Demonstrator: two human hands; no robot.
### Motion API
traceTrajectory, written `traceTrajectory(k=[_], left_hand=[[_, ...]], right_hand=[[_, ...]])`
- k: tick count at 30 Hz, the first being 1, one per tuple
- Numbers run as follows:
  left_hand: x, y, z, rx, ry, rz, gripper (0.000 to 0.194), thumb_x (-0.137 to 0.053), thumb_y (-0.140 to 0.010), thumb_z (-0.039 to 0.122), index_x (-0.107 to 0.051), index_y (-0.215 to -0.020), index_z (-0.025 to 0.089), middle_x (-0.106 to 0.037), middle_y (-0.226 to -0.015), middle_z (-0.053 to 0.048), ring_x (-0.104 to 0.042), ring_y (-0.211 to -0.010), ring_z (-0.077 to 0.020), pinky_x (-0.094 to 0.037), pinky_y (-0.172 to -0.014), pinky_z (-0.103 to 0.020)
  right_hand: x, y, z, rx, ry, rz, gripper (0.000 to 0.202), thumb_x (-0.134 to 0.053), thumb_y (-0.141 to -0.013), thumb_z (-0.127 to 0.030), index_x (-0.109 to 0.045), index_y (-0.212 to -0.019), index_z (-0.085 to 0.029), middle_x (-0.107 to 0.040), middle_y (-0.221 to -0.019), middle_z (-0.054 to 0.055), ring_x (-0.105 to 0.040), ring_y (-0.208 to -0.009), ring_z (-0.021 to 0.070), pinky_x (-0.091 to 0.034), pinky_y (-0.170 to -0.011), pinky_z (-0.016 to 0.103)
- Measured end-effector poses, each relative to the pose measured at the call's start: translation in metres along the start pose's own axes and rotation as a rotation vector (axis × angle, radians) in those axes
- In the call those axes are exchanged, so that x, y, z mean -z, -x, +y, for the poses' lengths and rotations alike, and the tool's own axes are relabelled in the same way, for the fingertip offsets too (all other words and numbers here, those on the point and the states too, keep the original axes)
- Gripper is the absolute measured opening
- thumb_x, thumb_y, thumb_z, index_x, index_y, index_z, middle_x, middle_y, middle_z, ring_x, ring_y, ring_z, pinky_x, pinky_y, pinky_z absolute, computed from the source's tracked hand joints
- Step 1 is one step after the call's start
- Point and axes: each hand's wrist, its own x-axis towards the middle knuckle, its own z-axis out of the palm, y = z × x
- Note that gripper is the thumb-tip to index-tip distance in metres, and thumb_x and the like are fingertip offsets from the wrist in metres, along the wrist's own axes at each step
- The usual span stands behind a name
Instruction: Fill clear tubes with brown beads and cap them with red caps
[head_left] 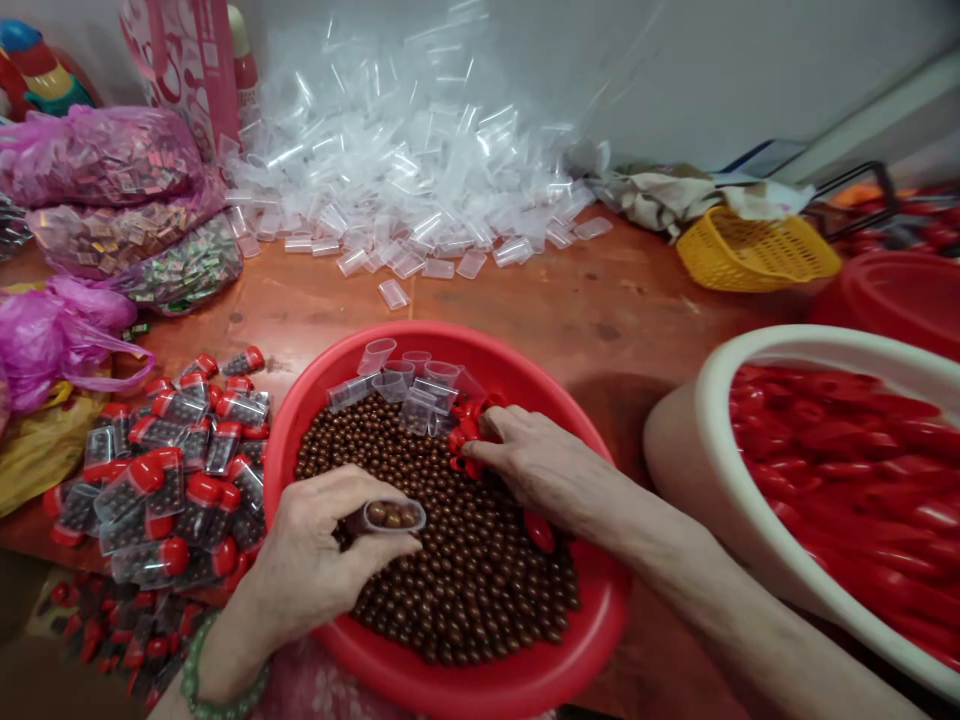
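In my left hand (322, 555) is a small clear plastic container (420, 515), its oval mouth turned toward me and brown balls showing inside. My right hand (517, 455) reaches into the red basin (600, 640), its thumb and fingers closed at a cluster of red caps (466, 435); the fingertips are partly hidden. Glossy brown chocolate-like balls (450, 580) fill much of the basin. Several open clear containers (431, 395) lie on them at the far side. Another red cap (538, 532) rests under my right wrist.
Filled, red-capped containers (180, 450) are heaped left of the basin. A large pile of clear containers (420, 180) lies at the back. A white tub (712, 400) of red caps stands right, near a yellow basket (750, 255). Bags of small packets (112, 190) sit back left.
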Motion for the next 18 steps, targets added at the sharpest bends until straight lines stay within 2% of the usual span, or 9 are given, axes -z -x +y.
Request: traceTrajectory(k=[2,6,9,13,15,18], left_hand=[[-0.001,-0.001,-0.001,0.018,0.007,-0.012,0.008,-0.068,-0.082,0.018,-0.070,-0.089,0.015,-0.070,-0.086,-0.004,-0.063,-0.079,-0.0135,-0.048,-0.074,-0.022],[-0.003,0.000,-0.002,0.059,-0.018,-0.050,0.006,-0.064,-0.086,0.020,-0.067,-0.089,0.015,-0.067,-0.087,-0.004,-0.060,-0.081,-0.0140,-0.045,-0.076,-0.024],[-0.005,0.001,0.001,0.076,-0.009,-0.075,0.007,-0.058,-0.089,0.019,-0.063,-0.092,0.016,-0.065,-0.091,-0.004,-0.058,-0.085,-0.0143,-0.044,-0.078,-0.024],[-0.013,0.001,0.006,0.142,0.052,-0.073,0.009,-0.056,-0.090,0.022,-0.063,-0.089,0.016,-0.064,-0.083,-0.001,-0.056,-0.076,-0.0126,-0.042,-0.072,-0.023],[-0.018,0.001,0.008,0.180,0.129,-0.082,0.011,-0.057,-0.089,0.024,-0.064,-0.090,0.016,-0.064,-0.082,-0.001,-0.057,-0.076,-0.0128,-0.043,-0.072,-0.023],[-0.027,0.002,0.010,0.248,0.327,-0.069,0.023,-0.060,-0.086,0.027,-0.063,-0.106,0.017,-0.067,-0.095,-0.004,-0.060,-0.086,-0.0153,-0.045,-0.080,-0.026]], right_hand=[[0.000,0.001,0.001,0.004,-0.004,0.030,0.028,-0.045,-0.090,-0.014,-0.072,-0.090,-0.021,-0.058,-0.088,0.011,-0.050,-0.078,0.0224,-0.038,-0.068,0.034],[0.005,0.008,0.001,0.005,-0.206,0.226,0.024,-0.048,-0.092,-0.024,-0.070,-0.101,-0.021,-0.059,-0.118,0.015,-0.055,-0.104,0.0284,-0.046,-0.086,0.044],[0.012,0.015,0.002,-0.031,-0.460,0.322,0.020,-0.053,-0.092,-0.028,-0.068,-0.103,-0.022,-0.066,-0.110,0.011,-0.060,-0.103,0.0240,-0.050,-0.089,0.041],[0.018,0.024,-0.005,-0.221,-0.778,0.388,0.020,-0.058,-0.089,-0.034,-0.068,-0.103,-0.024,-0.073,-0.097,0.005,-0.068,-0.086,0.0193,-0.056,-0.079,0.032],[0.018,0.026,-0.015,-0.335,-0.934,0.446,0.021,-0.061,-0.087,-0.039,-0.070,-0.099,-0.024,-0.074,-0.094,0.004,-0.069,-0.081,0.0187,-0.057,-0.074,0.030],[0.015,0.023,-0.038,-0.433,-1.161,0.547,0.024,-0.062,-0.086,-0.043,-0.070,-0.098,-0.024,-0.075,-0.092,0.004,-0.070,-0.075,0.0178,-0.057,-0.068,0.029]])
